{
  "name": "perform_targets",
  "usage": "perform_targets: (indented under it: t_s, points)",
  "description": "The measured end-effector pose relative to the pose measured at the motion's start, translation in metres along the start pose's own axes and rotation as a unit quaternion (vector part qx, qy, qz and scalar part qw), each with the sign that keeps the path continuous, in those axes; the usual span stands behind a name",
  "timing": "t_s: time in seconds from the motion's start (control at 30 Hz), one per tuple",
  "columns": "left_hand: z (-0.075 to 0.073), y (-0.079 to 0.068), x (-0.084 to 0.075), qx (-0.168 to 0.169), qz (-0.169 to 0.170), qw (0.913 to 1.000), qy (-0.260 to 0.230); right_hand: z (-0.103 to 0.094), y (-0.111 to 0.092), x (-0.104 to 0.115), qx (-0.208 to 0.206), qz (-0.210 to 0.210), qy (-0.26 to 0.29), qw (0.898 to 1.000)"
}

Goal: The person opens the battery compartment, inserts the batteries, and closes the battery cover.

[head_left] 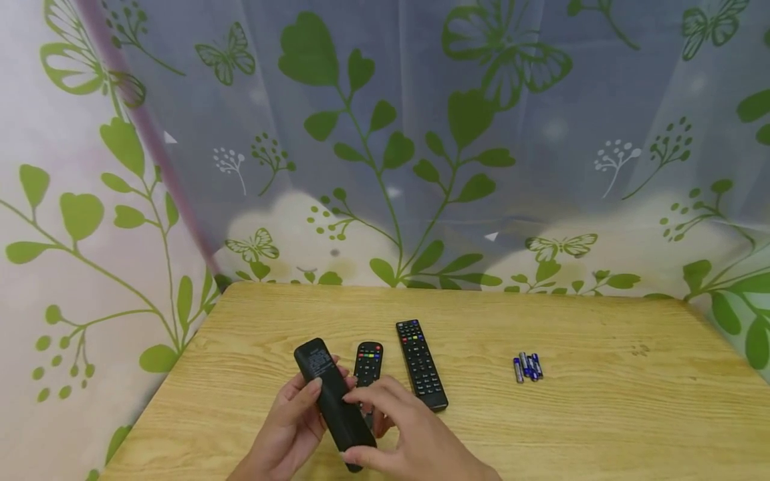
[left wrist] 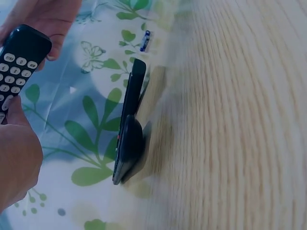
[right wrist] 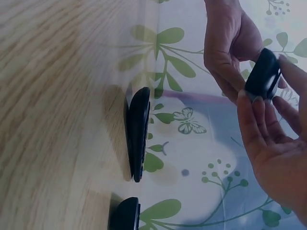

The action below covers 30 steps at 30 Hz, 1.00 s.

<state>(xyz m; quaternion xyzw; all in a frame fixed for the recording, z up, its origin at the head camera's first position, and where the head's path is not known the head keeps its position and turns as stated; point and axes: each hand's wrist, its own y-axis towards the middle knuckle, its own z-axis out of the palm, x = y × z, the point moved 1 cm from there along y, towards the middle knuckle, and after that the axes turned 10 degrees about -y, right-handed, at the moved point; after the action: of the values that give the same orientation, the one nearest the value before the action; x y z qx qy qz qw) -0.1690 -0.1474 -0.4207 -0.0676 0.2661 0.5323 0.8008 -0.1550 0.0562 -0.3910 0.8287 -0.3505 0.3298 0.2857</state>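
A black remote control (head_left: 337, 411) is held tilted above the table, its back with printed text facing up in the head view. My left hand (head_left: 290, 427) grips it from the left, thumb lying across the back. My right hand (head_left: 418, 431) holds its lower part, thumb near the bottom end and fingers at the right edge. White number buttons on the underside of this remote control (left wrist: 18, 72) show in the left wrist view. From the right wrist, the remote control (right wrist: 263, 76) appears end-on between both hands.
A smaller black remote (head_left: 368, 364) lies behind the hands, partly covered by them. To its right lies a longer black remote (head_left: 424, 367), buttons up. Several blue-and-silver batteries (head_left: 527, 367) lie farther right on the wooden table (head_left: 601, 414). Leaf-patterned cloth (head_left: 385, 167) hangs behind.
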Motion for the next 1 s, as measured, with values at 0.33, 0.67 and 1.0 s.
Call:
perform_targets:
  t_s: [0.33,0.67,1.0]
  points:
    - [-0.0013,0.0010,-0.0004,-0.009,-0.007,0.9992,-0.039,-0.0021,0.0018,-0.0055,0.051,0.038,0.097,0.993]
    - [-0.0012,-0.0021,0.0006,-0.026,-0.017,0.9988,-0.038,-0.0011,0.0036,-0.0061,0.071,0.064,0.146,0.985]
    - [-0.0068,-0.0040,-0.0020,-0.043,-0.022,0.9986,-0.024,0.0073,0.0040,-0.0084,0.060,0.061,0.125,0.989]
